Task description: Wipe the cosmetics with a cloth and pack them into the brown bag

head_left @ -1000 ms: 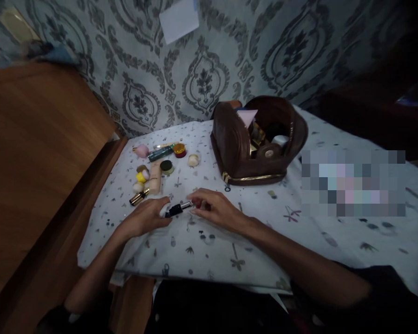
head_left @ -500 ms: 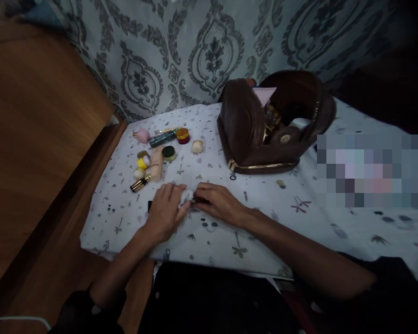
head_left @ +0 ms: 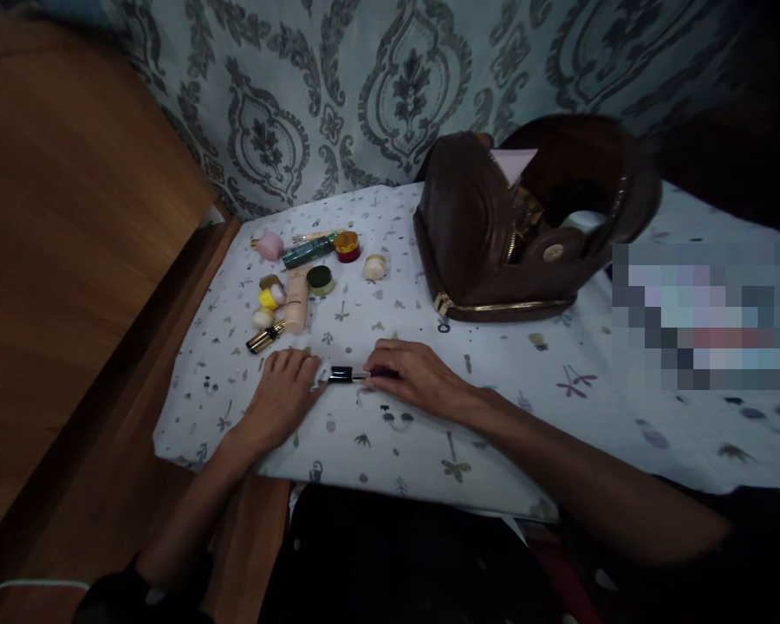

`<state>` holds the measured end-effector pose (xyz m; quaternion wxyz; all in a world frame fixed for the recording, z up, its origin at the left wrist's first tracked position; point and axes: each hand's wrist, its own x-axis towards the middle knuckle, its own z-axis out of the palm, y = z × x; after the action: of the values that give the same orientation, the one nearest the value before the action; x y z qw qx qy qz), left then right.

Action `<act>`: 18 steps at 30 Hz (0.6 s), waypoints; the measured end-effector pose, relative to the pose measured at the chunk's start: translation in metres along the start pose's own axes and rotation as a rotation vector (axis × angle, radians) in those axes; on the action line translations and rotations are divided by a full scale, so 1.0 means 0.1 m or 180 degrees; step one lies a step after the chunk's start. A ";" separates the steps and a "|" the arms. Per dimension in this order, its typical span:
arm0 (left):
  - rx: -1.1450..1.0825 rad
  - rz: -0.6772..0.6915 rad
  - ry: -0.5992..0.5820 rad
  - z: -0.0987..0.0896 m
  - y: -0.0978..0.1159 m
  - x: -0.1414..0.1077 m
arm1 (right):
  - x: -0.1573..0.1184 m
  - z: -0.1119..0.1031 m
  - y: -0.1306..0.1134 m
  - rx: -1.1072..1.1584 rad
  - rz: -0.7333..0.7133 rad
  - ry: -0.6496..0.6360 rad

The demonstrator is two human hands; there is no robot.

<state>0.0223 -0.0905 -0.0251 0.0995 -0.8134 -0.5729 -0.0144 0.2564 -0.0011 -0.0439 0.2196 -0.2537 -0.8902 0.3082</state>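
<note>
My right hand (head_left: 406,373) is closed round one end of a slim black cosmetic tube (head_left: 341,374), which has a pale shiny band near my fingertips. The tube lies level, just above or on the cloth; I cannot tell which. At its other end my left hand (head_left: 284,381) is closed, palm down, with a small crumpled white tissue-like piece (head_left: 324,371) showing at its fingertips. Beyond the left hand are a gold-and-black lipstick (head_left: 265,337), a beige squeeze tube (head_left: 296,302) and a small jar with a dark green lid (head_left: 320,279).
A brown zip bag (head_left: 468,234) stands unzipped at the back right, items inside. Further back left lie a pink sponge-like piece (head_left: 270,245), a green tube (head_left: 308,252), a red jar with gold lid (head_left: 347,246) and a cream jar (head_left: 375,267). The patterned cloth (head_left: 390,464) covers the surface.
My left hand has moved left with the white piece, away from the right hand. More of the black tube now shows between the hands. The view has shifted slightly.
</note>
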 end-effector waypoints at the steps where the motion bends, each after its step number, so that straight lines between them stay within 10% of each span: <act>1: 0.0008 -0.0057 -0.0006 0.01 -0.06 -0.05 | 0.00 0.00 0.00 0.0012 0.0020 -0.0004; 18: 0.0055 -0.0091 0.0198 0.00 -0.34 -0.35 | -0.03 -0.01 -0.05 0.0141 -0.0021 -0.0018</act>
<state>-0.0217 -0.1121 -0.0249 0.1240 -0.8034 -0.5812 -0.0362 0.2577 -0.0052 -0.0405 0.2237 -0.2450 -0.8846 0.3278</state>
